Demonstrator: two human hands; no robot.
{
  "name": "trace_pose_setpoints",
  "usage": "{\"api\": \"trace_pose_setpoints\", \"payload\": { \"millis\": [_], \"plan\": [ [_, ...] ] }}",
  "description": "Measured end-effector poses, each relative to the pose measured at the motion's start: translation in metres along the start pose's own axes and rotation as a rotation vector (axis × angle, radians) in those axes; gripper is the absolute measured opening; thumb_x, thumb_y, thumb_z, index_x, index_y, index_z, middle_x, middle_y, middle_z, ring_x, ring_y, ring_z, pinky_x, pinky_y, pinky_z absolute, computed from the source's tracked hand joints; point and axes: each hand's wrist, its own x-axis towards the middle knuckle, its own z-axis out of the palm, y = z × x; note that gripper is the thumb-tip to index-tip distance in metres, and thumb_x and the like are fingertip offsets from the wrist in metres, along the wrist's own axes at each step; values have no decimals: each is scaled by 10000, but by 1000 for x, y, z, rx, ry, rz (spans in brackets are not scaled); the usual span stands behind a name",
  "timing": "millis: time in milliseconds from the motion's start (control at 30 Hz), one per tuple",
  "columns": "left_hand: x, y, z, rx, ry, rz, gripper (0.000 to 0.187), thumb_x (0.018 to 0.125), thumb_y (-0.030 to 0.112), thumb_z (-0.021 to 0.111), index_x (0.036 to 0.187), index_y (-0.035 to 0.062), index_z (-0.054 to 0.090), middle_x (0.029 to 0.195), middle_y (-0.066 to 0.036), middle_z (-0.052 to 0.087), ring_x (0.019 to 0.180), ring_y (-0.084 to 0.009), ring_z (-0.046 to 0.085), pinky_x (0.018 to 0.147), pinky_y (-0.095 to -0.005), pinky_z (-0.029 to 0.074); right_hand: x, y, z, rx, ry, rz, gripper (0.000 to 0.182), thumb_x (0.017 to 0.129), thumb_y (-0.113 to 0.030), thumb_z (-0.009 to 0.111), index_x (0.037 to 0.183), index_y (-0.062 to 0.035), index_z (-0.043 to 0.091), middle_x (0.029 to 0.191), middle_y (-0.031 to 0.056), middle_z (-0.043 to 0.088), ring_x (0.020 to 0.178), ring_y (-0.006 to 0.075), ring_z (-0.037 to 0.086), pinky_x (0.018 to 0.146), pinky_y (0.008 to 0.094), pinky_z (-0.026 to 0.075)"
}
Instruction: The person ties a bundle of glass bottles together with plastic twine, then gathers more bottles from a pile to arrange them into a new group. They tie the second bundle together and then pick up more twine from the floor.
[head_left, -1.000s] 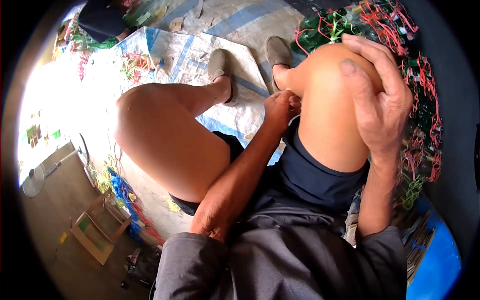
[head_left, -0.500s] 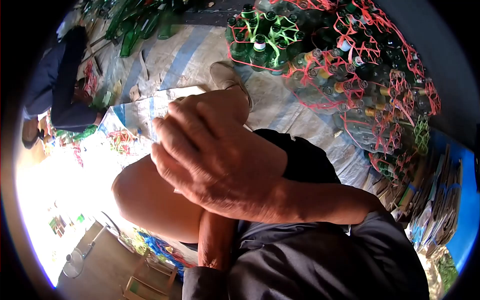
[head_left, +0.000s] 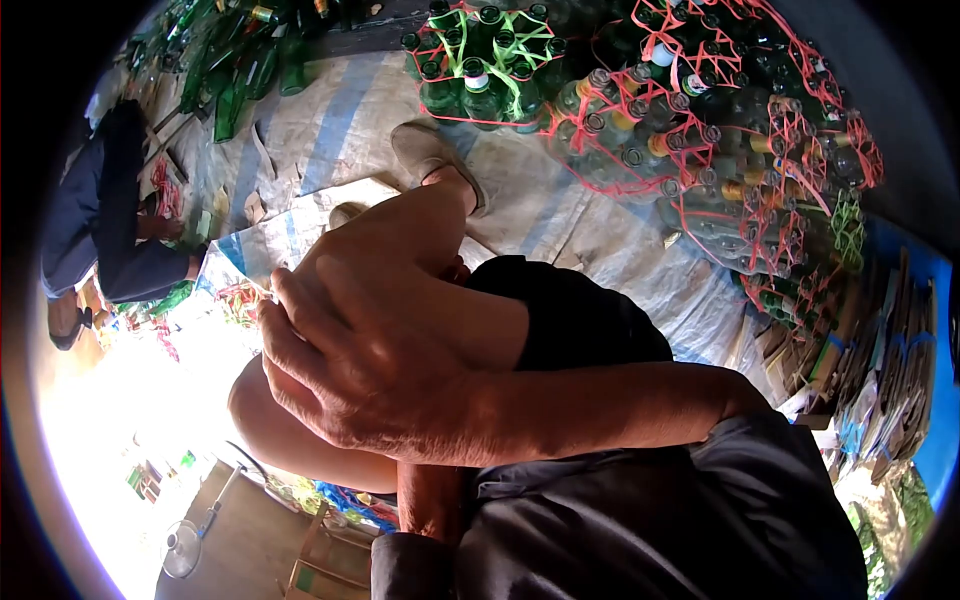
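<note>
The fingers (head_left: 290, 345) of the right hand (head_left: 375, 375) are half open, loosely bent with small gaps between them, and nothing shows in their hold; the palm is hidden. That hand is over the bent legs (head_left: 400, 235), its forearm crossing in front of the other arm. Only a small dark part of the left hand (head_left: 457, 270) shows behind a leg, so its fingers' state and hold cannot be told. Beyond the knees, a shoe (head_left: 425, 150) rests on a blue-striped sheet (head_left: 340, 115). Well apart from both hands, a bundle of green bottles (head_left: 485, 100) stands upright on it, tied with pink and light green strips, beside clear bottles (head_left: 650, 145) bound in pink. Loose bottles (head_left: 230, 105) lie farther left, near another person (head_left: 100, 215) in dark clothes. Flattened cardboard (head_left: 885, 355) stands at the right.
</note>
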Motion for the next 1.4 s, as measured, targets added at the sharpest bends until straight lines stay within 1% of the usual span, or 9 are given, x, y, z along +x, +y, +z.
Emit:
{"api": "trace_pose_setpoints", "payload": {
  "millis": [133, 700, 733, 833, 900, 1000, 1200, 1233, 1400],
  "plan": [
    [-3, 3, -1, 11, 4, 8, 178, 1064, 162, 691, 1148, 7, 719, 930, -40, 705, 790, -146, 669, 709, -329, 591, -1, -5, 4, 22, -43, 21, 354, 986, -350, 656, 1168, -88, 811, 1412, 245, 653, 1387, 505, 543, 1138, 722, 429],
    [-23, 35, 13, 7, -20, 136, 207, 1065, 142, 701, 1202, -9, 735, 923, -43, 702, 786, -140, 664, 712, -316, 591, 4, 31, -28, 51, -25, -7, 369, 903, -260, 691, 1166, -13, 767, 1288, 225, 678, 1274, 395, 635, 1072, 556, 502],
    [-30, 43, 16, 1, -22, 173, 209, 1065, 141, 701, 1206, -10, 736, 922, -43, 702, 786, -140, 664, 712, -315, 591, 5, 34, -32, 93, -49, -5, 385, 908, -264, 695, 1187, -6, 758, 1304, 229, 672, 1285, 395, 629, 1076, 565, 495],
    [-59, 78, 23, -18, -21, 328, 215, 1065, 138, 703, 1215, -12, 738, 921, -44, 701, 785, -139, 663, 713, -313, 591, 7, 35, -19, 256, -8, 58, 534, 699, -202, 896, 1169, -38, 706, 1373, 185, 593, 1312, 380, 598, 1106, 538, 512],
    [-87, 106, 28, -46, -19, 453, 219, 1065, 136, 704, 1221, -14, 740, 920, -44, 701, 784, -138, 663, 713, -312, 591, 7, 40, -25, 288, -1, 88, 550, 692, -180, 901, 1195, -51, 721, 1384, 178, 604, 1288, 376, 625, 1091, 509, 531],
    [-137, 147, 17, -150, -48, 666, 205, 1069, 118, 701, 1211, -24, 743, 888, -36, 681, 772, -128, 656, 687, -285, 578, 9, 56, -25, 277, 36, 63, 547, 753, -189, 890, 1259, -55, 730, 1390, 184, 632, 1238, 388, 675, 1057, 483, 573],
    [-214, 191, -44, 79, 381, 1104, 230, 1083, 99, 688, 1241, -59, 742, 895, -49, 729, 678, -94, 648, 601, -187, 475, 10, 67, -30, 235, 13, 52, 560, 808, -166, 856, 1336, -41, 715, 1433, 198, 632, 1280, 382, 667, 1084, 467, 564],
    [-219, 194, -60, 72, 323, 1165, 237, 1091, 101, 672, 1247, -65, 736, 903, -57, 744, 695, -76, 653, 600, -167, 459, 11, 66, -31, 231, 9, 49, 551, 818, -162, 848, 1338, -38, 714, 1435, 199, 632, 1282, 381, 665, 1089, 469, 560],
    [-244, 198, -103, 162, 356, 1262, 244, 1103, 72, 646, 1277, -80, 720, 871, -30, 667, 751, -105, 599, 714, -264, 513, 12, 64, -30, 181, 15, 25, 516, 861, -190, 830, 1340, -39, 709, 1429, 193, 633, 1269, 374, 668, 1079, 467, 561]
  ]
}}
